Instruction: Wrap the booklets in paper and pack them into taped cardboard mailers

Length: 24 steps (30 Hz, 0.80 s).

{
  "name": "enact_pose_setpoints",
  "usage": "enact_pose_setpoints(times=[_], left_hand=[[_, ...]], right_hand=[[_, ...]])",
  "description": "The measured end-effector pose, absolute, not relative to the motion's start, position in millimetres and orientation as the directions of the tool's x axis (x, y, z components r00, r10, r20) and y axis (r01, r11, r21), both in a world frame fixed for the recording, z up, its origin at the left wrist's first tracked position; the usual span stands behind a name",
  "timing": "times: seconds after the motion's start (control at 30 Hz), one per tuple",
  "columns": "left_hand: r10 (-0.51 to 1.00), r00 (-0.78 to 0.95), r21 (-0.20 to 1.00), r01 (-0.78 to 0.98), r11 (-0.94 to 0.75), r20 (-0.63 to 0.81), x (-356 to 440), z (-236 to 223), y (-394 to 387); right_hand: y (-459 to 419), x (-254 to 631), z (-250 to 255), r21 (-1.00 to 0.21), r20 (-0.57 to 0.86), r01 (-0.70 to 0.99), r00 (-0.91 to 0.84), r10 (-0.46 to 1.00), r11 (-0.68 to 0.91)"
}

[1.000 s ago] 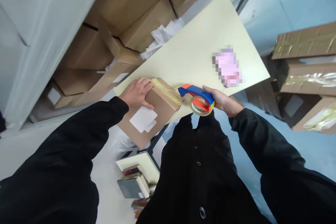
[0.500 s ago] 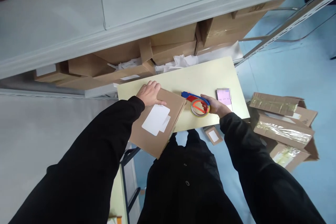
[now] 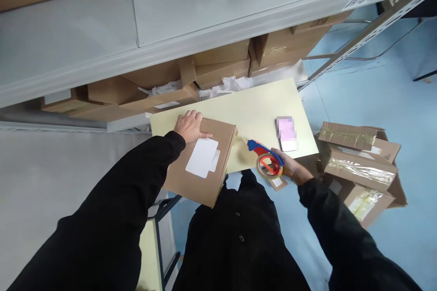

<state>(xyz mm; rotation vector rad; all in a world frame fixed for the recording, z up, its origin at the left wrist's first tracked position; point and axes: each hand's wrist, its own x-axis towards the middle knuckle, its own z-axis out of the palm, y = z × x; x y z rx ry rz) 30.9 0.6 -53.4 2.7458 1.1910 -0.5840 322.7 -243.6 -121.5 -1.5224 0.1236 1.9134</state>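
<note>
A cardboard box [image 3: 205, 188] with white labels [image 3: 201, 157] on its top face lies at the left end of the pale work table [image 3: 256, 104], jutting past the near edge. My left hand [image 3: 189, 126] grips its far left corner, thumb on the top face. In my right hand [image 3: 288, 163] is a tape dispenser [image 3: 268, 162], blue and red with a tape roll, held right of the box and apart from it. A faint strip, seemingly tape, spans from the box's right edge towards the dispenser's tip. A phone [image 3: 287, 134] lies on the table just beyond my right hand.
A grey shelf [image 3: 211, 13] crosses above the table, with open cartons [image 3: 153, 93] beneath it. Several taped cardboard boxes [image 3: 362, 168] are piled on the blue floor at right. A small box [image 3: 278, 183] sits below the table's near edge.
My right hand has drawn the tape dispenser away from the box, to the right and towards me. My left hand stays on the box. The view has shifted slightly.
</note>
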Motion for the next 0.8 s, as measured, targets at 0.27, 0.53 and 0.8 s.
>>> enact_pose_setpoints(times=[0.27,0.53,0.8], left_hand=[[0.876,0.393,-0.134,0.887,-0.441,-0.280,-7,-46,-38],[0.017,0.925,0.248,0.119,-0.962,-0.379,32,-46,-28],[0.054,0.926,0.225,0.147,-0.963,-0.374,39,-66,-26]], right_hand=[[-153,280,-128,-0.358,-0.852,-0.578,-0.118,0.509,-0.733],[-132,292,-134,-0.378,-0.847,-0.501,-0.151,0.509,-0.779],[-159,280,-147,-0.284,-0.878,-0.547,-0.181,0.442,-0.787]])
